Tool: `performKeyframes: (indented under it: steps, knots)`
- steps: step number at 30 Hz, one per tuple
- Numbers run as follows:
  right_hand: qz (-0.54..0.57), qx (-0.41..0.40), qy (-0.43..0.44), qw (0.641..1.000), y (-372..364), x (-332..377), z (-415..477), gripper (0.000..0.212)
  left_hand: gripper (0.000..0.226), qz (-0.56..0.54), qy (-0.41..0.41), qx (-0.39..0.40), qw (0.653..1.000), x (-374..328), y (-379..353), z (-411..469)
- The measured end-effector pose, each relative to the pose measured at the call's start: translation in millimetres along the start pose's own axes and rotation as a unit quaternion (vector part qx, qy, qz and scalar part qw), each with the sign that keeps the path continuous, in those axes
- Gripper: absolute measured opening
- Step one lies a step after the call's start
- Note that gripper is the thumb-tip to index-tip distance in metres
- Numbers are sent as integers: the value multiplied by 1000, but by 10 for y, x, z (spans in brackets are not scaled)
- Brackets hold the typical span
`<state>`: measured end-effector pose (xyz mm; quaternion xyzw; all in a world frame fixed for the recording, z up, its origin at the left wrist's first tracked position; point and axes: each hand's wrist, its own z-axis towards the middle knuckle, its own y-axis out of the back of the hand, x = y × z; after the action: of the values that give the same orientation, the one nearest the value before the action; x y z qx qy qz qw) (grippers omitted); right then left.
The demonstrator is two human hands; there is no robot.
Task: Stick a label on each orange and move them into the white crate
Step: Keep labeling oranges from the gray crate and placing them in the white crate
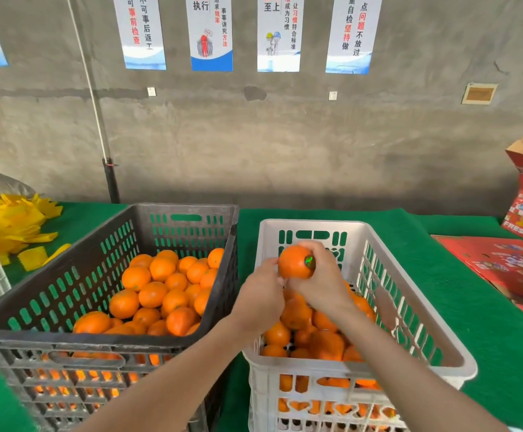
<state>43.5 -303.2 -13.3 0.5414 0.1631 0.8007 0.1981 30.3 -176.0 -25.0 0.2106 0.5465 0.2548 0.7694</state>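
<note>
Orange (294, 264) with shiny label (310, 262) is held over the white crate (310, 225), right grip (318, 277) clamped round it. Left grip (261, 288) touches its side, fingers hidden, can't tell. White crate looks about half full and the black crate (188, 209) has plenty of loose oranges (160, 294) left. Green bench (425, 238), red cartons (509, 266), concrete wall (285, 135), posters (212, 32).

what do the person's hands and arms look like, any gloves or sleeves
The left hand and right hand are bare: no gloves, rings or watch show. Both forearms are bare too, with no sleeve in view.
</note>
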Motion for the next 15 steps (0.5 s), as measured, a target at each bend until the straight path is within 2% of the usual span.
performKeyframes:
  steps: [1, 2, 4, 5, 6, 7, 11, 15]
  knots:
    - [-22, 3, -28, 999, -7, -107, 210, 68, 36, 86, -30, 40, 995, 78, -89, 114]
    - [-47, 11, -57, 997, -21, -235, 395, 72, 39, 190, -47, 100, 976, 147, -162, 179]
    - [-89, 30, -109, 990, -74, -504, 693, 78, 30, 390, -81, 207, 894, 278, -286, 160]
    - [-109, 38, -124, 986, -109, -637, 800, 80, 25, 455, -98, 244, 851, 319, -326, 116]
    - [-133, 43, -128, 982, -145, -765, 895, 81, 22, 481, -105, 261, 830, 351, -359, 92]
    - [-164, 47, -128, 977, -190, -885, 978, 80, 22, 480, -105, 265, 830, 366, -380, 96]
    - [-337, 90, -129, 928, -440, -1276, 1140, 76, 29, 347, -61, 232, 907, 365, -344, 169]
    - [-359, 121, -154, 913, -672, -1484, 1177, 85, 32, 288, -37, 224, 930, 361, -308, 159]
